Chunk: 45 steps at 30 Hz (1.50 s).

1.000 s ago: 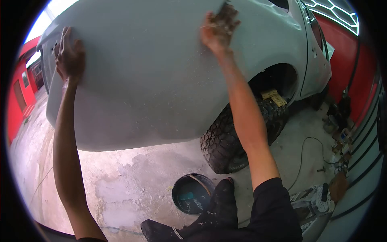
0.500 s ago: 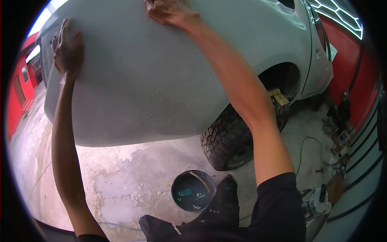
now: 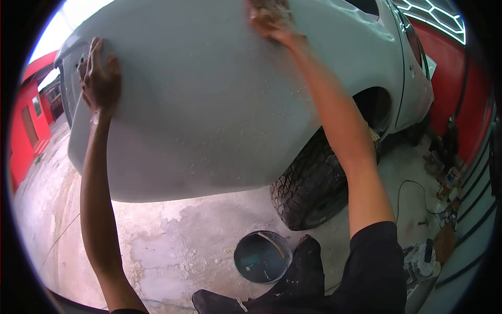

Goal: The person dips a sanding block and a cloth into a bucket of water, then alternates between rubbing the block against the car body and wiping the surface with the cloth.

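Note:
A large grey vehicle body panel (image 3: 209,94) with pale wet specks fills the upper middle of the view. Against its left edge rests my left hand (image 3: 101,78), fingers stretched out and holding nothing. High on the panel is my right hand (image 3: 272,18), blurred by motion and wet with whitish residue. Its fingers look curled against the surface; whatever lies under them is hidden.
Below the panel's right side is a knobbly tyre (image 3: 308,183). A dark bucket (image 3: 287,261) of water stands near my leg, holding a greenish block (image 3: 250,260) and a stick-like piece (image 3: 272,244). Clutter (image 3: 447,193) lines the right wall; a cable (image 3: 400,193) lies on the floor.
My right hand has slid rightward along the panel. The left hand stays at the panel's edge, while the whole view has shifted slightly.

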Available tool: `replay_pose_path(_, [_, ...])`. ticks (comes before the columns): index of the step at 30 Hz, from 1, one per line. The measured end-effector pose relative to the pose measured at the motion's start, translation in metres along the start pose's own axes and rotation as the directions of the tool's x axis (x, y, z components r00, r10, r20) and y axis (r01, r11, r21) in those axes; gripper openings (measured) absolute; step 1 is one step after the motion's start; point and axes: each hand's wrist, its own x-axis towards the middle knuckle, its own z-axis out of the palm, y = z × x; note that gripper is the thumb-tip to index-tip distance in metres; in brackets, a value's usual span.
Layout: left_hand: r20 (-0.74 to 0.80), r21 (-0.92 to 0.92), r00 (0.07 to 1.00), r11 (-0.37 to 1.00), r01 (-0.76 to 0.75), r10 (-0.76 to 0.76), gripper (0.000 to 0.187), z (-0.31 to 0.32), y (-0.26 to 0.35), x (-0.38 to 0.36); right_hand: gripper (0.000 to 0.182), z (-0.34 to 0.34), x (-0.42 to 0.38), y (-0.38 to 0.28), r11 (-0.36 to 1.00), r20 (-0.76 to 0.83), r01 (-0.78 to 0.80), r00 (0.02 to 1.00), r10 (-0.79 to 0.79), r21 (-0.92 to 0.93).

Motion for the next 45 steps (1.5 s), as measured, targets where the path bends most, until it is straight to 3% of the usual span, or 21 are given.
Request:
replay_pose_path(2, [-0.013, -0.016, 1.000, 1.000, 0.018, -0.018, 0.051, 0.001, 0.001, -0.002, 0.070, 0.001, -0.016, 0.103, 0.915, -0.076, -0.386, 0.922, 0.379, -0.119])
replay_pose_path(4, [-0.007, 0.023, 1.000, 0.999, 0.030, -0.030, 0.051, -0.002, 0.004, 0.000, 0.071, -0.008, -0.023, 0.144, 0.688, 0.104, -0.440, 0.796, 0.596, -0.577])
replay_pose_path(7, [-0.003, 0.034, 1.000, 0.999, 0.011, -0.011, 0.051, -0.001, 0.005, -0.002, 0.071, -0.008, -0.016, 0.030, 0.886, -0.003, -0.428, 0.901, 0.434, -0.179])
replay_pose_path(10, [-0.034, 0.017, 0.999, 1.000, -0.018, 0.018, 0.050, 0.003, 0.000, -0.001, 0.070, -0.018, -0.032, -0.024, 0.998, 0.054, 0.015, 0.998, -0.011, -0.063])
replay_pose_path(13, [-0.022, 0.022, 1.000, 1.000, -0.001, 0.002, 0.051, 0.004, -0.001, -0.002, 0.067, -0.012, -0.027, 0.088, 0.901, -0.018, -0.334, 0.939, 0.343, -0.275])
replay_pose_path(14, [-0.015, 0.034, 1.000, 0.999, 0.021, -0.021, 0.052, 0.003, 0.000, -0.002, 0.066, 0.013, -0.017, 0.120, 0.880, -0.028, -0.304, 0.948, 0.316, -0.364])
replay_pose_path(16, [-0.018, 0.045, 1.000, 0.999, 0.017, -0.016, 0.051, 0.001, 0.001, -0.001, 0.066, 0.013, -0.013, 0.065, 0.885, -0.016, -0.336, 0.937, 0.350, -0.323])
replay_pose_path(17, [-0.015, 0.053, 1.000, 0.998, 0.017, -0.016, 0.050, 0.001, 0.002, -0.003, 0.066, 0.015, -0.015, 0.018, 0.942, -0.060, -0.273, 0.962, 0.267, -0.196])
replay_pose_path(20, [0.022, 0.031, 0.999, 0.998, 0.046, -0.046, 0.050, 0.000, 0.001, -0.002, 0.066, 0.028, -0.036, -0.077, 0.974, -0.110, 0.215, 0.972, -0.207, 0.065])
replay_pose_path(23, [0.016, 0.001, 0.999, 0.999, 0.052, -0.052, 0.050, 0.001, 0.001, -0.001, 0.068, 0.001, -0.036, -0.010, 0.989, -0.089, -0.107, 0.991, 0.098, -0.105])
replay_pose_path(30, [-0.009, 0.045, 1.000, 0.999, 0.008, -0.008, 0.050, 0.001, -0.001, -0.002, 0.072, 0.037, -0.048, -0.032, 0.986, -0.224, -0.163, 0.963, 0.149, -0.044])
replay_pose_path(31, [-0.009, 0.045, 1.000, 0.999, 0.017, -0.017, 0.050, 0.001, -0.001, -0.002, 0.070, 0.035, -0.047, -0.027, 0.937, -0.211, -0.165, 0.972, 0.103, -0.307])
replay_pose_path(33, [-0.007, 0.023, 1.000, 1.000, 0.010, -0.010, 0.050, 0.003, 0.000, 0.000, 0.066, 0.025, -0.061, -0.011, 0.655, -0.153, -0.152, 0.987, 0.056, -0.740])
replay_pose_path(35, [-0.023, 0.016, 1.000, 1.000, 0.018, -0.017, 0.051, 0.002, -0.002, -0.001, 0.053, 0.048, -0.088, 0.129, 0.702, -0.332, 0.090, 0.834, -0.441, -0.706])
replay_pose_path(36, [-0.024, 0.009, 0.999, 0.999, 0.031, -0.031, 0.051, 0.001, 0.001, -0.003, 0.054, 0.037, -0.094, 0.158, 0.784, -0.309, -0.038, 0.930, -0.199, -0.620])
replay_pose_path(37, [-0.033, 0.015, 0.998, 0.999, 0.050, -0.049, 0.051, -0.001, 0.007, -0.001, 0.055, 0.024, -0.091, 0.153, 0.772, -0.297, -0.272, 0.948, 0.114, -0.575])
replay_pose_path(38, [0.010, 0.047, 0.999, 0.998, 0.045, -0.045, 0.052, -0.006, 0.010, 0.000, 0.057, 0.026, -0.086, 0.137, 0.792, -0.317, -0.339, 0.928, 0.194, -0.508])
replay_pose_path(40, [0.051, 0.060, 0.998, 0.997, 0.038, -0.042, 0.053, -0.008, 0.014, -0.001, 0.062, 0.036, -0.084, 0.055, 0.950, -0.370, -0.211, 0.922, 0.116, -0.228])
replay_pose_path(42, [0.023, 0.059, 1.000, 0.998, 0.015, -0.017, 0.054, -0.008, 0.008, 0.000, 0.069, 0.033, -0.091, -0.012, 0.993, -0.320, 0.117, 0.940, -0.118, -0.021])
replay_pose_path(44, [0.038, 0.061, 0.999, 0.998, -0.015, 0.013, 0.055, -0.008, 0.006, -0.001, 0.072, 0.018, -0.095, 0.024, 0.978, -0.235, 0.094, 0.962, -0.137, -0.185])
replay_pose_path(45, [0.048, 0.056, 0.999, 0.998, -0.020, 0.017, 0.055, -0.009, 0.006, 0.001, 0.072, 0.025, -0.096, 0.100, 0.895, -0.199, -0.175, 0.975, 0.099, -0.411])
